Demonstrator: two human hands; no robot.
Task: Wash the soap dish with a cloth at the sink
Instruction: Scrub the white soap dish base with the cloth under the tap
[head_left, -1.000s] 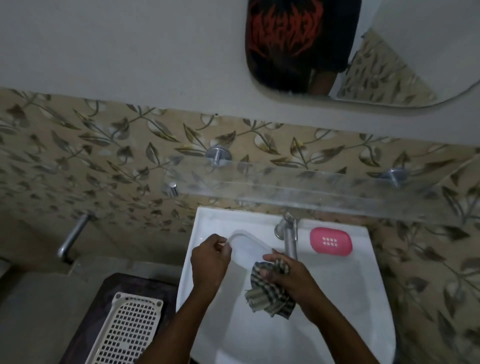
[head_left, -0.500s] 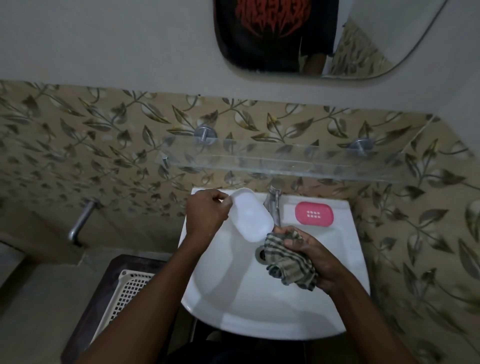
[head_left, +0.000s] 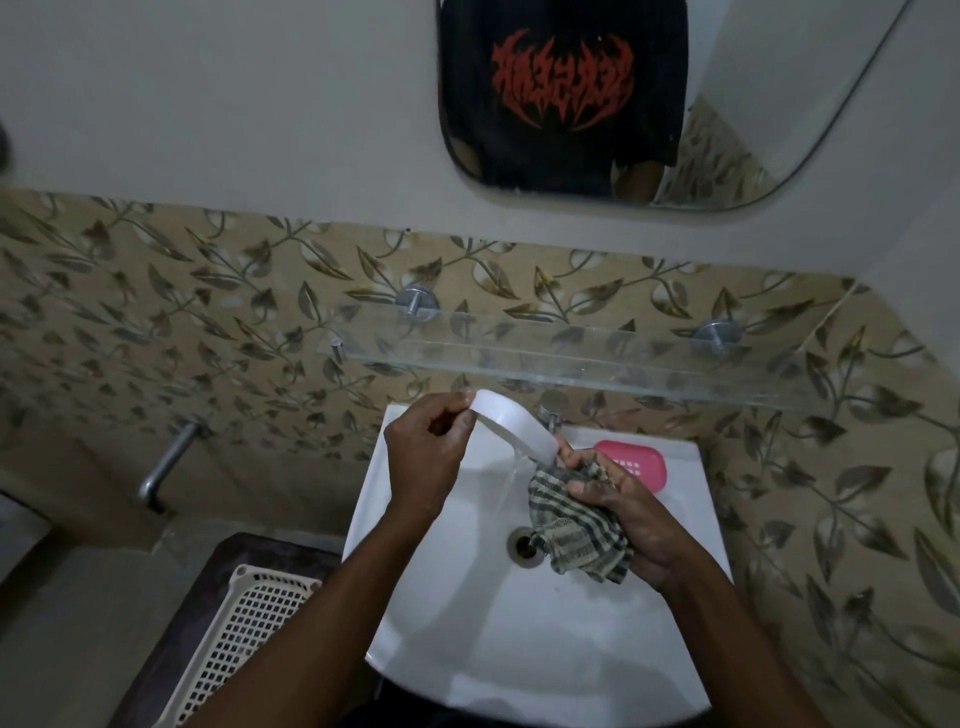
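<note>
My left hand (head_left: 428, 457) pinches one end of the white soap dish (head_left: 511, 423) and holds it tilted on edge over the white sink (head_left: 519, 649). Water runs off the dish's lower end toward the drain (head_left: 525, 546). My right hand (head_left: 631, 517) grips a bunched checked cloth (head_left: 574, 527) just below and right of the dish, over the basin. The tap (head_left: 549, 420) is mostly hidden behind the dish.
A pink perforated soap dish insert (head_left: 636, 462) lies on the sink's back right ledge. A glass shelf (head_left: 571, 364) juts out above the sink, under a mirror (head_left: 649, 104). A cream plastic basket (head_left: 244, 639) sits low on the left, near a wall pipe (head_left: 169, 462).
My left hand has raised the dish and tipped it on edge, and water now pours from it. My right hand with the cloth stays beside it. The camera view has shifted.
</note>
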